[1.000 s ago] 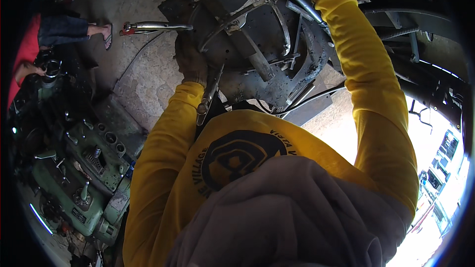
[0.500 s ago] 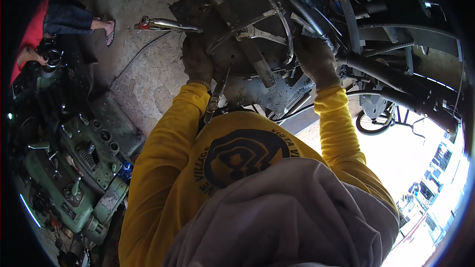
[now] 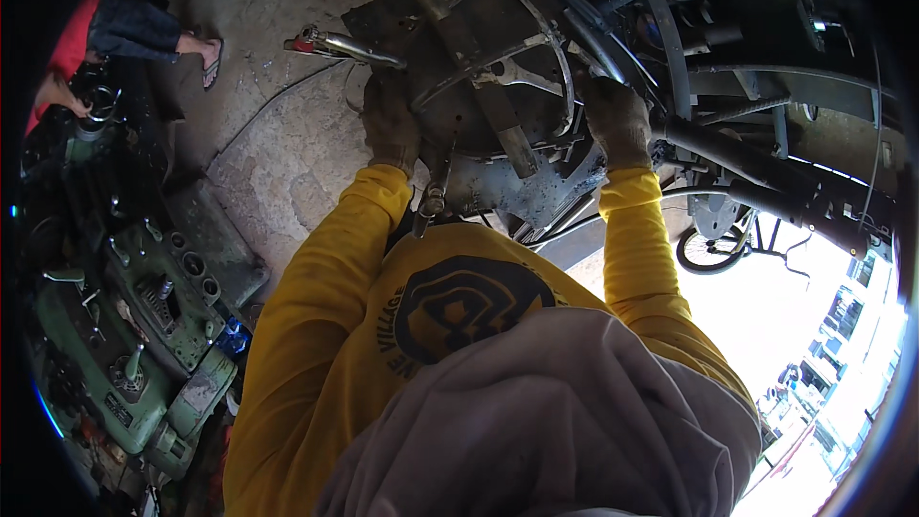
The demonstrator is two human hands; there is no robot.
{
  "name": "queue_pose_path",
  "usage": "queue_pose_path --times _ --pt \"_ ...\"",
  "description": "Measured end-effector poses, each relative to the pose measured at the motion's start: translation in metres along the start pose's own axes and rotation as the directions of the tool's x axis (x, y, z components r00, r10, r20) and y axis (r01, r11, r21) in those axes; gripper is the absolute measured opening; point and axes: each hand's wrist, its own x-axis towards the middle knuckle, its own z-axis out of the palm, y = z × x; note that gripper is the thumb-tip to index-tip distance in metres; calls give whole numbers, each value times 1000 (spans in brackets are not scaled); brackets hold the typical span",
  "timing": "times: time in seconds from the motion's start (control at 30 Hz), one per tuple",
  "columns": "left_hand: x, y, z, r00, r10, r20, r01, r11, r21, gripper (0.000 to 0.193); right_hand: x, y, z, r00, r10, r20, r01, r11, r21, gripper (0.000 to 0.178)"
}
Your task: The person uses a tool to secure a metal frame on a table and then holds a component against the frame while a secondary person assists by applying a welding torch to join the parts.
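A dark metal plate (image 3: pixel 392 14) lies in front of me. On it is a metal ring with spokes (image 3: pixel 544 19), like a steering wheel, and a flat bar (image 3: pixel 498 115) crosses it. My left hand (image 3: pixel 391 124), in a dark glove, is closed at the plate's left edge. My right hand (image 3: pixel 617 120), also gloved, is closed beside the ring's right side; what its fingers hold is hidden. Locking pliers (image 3: pixel 349 46) sit at the plate's left, above my left hand. A second plier-like tool (image 3: pixel 433 203) points toward me at the near edge.
At left stands a green lathe (image 3: pixel 144 325) with levers. Behind it is a person in red, with a sandalled foot (image 3: pixel 212 62) on the floor. Black pipes (image 3: pixel 728 148) and a metal frame crowd the right. A bicycle (image 3: pixel 713 249) stands beyond, near bright daylight.
The plate, ring and both plier-like tools have shifted slightly right and toward me. My left hand has moved a little right with them; my right hand has hardly moved.
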Motion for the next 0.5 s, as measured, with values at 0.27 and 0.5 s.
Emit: queue_pose_path --times 0.27,0.5 --pt "3 6 0 983 -177 43 182 966 -186 52 -8 21 7 998 51 -39 -52 999 -15 47" --pt "9 19 -19 974 -127 190 133 991 -22 50 -31 20 14 988 -144 -60 151 978 147 40"
